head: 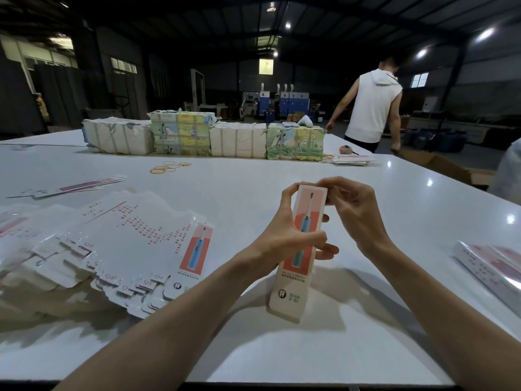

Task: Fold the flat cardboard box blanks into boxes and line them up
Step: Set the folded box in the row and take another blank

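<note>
Gripping the tall toothbrush box [299, 258] round its middle above the white table [253, 179], the left hand [284, 238] steadies it while the right hand [355, 213] pinches its top end; thin, light card like this probably creases easily, so holding it by the long edges looks safest.

Beyond my table [239, 182] it was dim; ceiling lamps [287, 24] above it left glare spots on its right side, soft shadows fell near me, and its left edge looked smeared and bent.

"OF" on flat blanks [118, 244]
</note>
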`<act>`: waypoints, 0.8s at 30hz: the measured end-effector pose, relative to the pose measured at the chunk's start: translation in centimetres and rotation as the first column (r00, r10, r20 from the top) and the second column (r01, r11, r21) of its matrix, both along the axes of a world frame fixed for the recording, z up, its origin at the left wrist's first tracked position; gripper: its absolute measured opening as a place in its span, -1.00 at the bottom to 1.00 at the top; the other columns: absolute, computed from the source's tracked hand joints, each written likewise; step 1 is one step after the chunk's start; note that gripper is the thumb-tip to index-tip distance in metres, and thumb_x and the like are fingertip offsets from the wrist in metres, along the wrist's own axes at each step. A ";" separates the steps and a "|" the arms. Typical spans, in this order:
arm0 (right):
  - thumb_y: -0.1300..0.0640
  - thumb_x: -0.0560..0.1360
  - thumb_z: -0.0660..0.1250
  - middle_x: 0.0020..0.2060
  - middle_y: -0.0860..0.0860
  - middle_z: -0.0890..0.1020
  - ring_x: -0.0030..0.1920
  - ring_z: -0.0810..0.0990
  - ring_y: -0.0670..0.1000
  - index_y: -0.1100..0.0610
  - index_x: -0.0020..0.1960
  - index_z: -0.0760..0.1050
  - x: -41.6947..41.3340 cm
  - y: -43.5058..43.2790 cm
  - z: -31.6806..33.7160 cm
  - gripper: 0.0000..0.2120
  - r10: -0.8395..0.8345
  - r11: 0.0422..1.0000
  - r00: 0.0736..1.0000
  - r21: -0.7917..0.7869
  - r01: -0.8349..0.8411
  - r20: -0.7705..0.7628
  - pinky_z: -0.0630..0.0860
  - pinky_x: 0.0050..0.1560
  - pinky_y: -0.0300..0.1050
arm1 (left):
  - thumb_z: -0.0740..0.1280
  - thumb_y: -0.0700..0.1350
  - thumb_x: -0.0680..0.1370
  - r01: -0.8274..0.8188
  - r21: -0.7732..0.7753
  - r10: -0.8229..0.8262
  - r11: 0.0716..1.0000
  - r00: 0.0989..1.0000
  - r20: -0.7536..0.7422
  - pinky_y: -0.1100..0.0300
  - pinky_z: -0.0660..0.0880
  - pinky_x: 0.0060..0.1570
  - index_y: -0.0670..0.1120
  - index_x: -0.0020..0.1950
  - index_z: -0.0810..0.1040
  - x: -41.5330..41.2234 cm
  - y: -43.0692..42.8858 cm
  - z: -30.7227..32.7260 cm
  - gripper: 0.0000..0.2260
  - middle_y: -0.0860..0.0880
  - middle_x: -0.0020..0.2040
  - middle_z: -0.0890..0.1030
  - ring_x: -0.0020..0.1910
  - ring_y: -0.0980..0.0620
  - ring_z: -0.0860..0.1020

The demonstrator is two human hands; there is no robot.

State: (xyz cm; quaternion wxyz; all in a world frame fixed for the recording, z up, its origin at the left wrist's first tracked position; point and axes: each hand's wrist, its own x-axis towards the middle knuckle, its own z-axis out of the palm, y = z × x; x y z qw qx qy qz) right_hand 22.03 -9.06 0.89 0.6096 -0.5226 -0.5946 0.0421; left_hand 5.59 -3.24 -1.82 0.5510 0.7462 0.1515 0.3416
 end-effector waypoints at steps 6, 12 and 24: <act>0.21 0.70 0.28 -0.03 -0.07 0.77 0.00 0.77 0.03 0.03 0.31 0.50 -0.4 0.1 0.2 -0.79 0.091 0.996 0.987 0.015 -0.089 -0.135 0.69 -0.10 -0.18 | 0.56 -0.19 0.49 -0.006 0.011 0.006 1.000 1.000 0.006 0.27 0.64 -0.18 0.47 0.41 0.09 -0.1 0.1 0.2 -0.15 0.03 0.18 0.59 0.06 0.19 0.70; 0.20 0.68 0.31 0.02 -0.09 0.76 0.03 0.77 0.03 0.07 0.29 0.60 0.0 0.3 0.4 -0.78 0.085 0.996 0.982 -0.010 -0.088 -0.168 0.71 -0.01 -0.08 | 0.54 -0.08 0.43 -0.001 0.019 0.001 1.000 1.000 -0.012 0.32 0.62 -0.20 0.41 0.45 0.08 -0.3 0.0 0.5 -0.16 0.05 0.16 0.59 0.07 0.23 0.68; 0.15 0.64 0.38 0.00 0.07 0.76 0.05 0.76 0.14 0.16 0.11 0.68 0.2 0.0 1.5 -0.87 0.144 0.980 0.881 -0.061 -0.191 -0.450 0.70 -0.07 -0.06 | 0.54 -0.16 0.49 0.029 0.000 -0.029 1.000 0.998 -0.056 0.10 0.69 -0.18 0.40 0.51 0.07 -0.3 0.0 0.5 -0.13 -0.08 0.19 0.55 -0.06 -0.11 0.76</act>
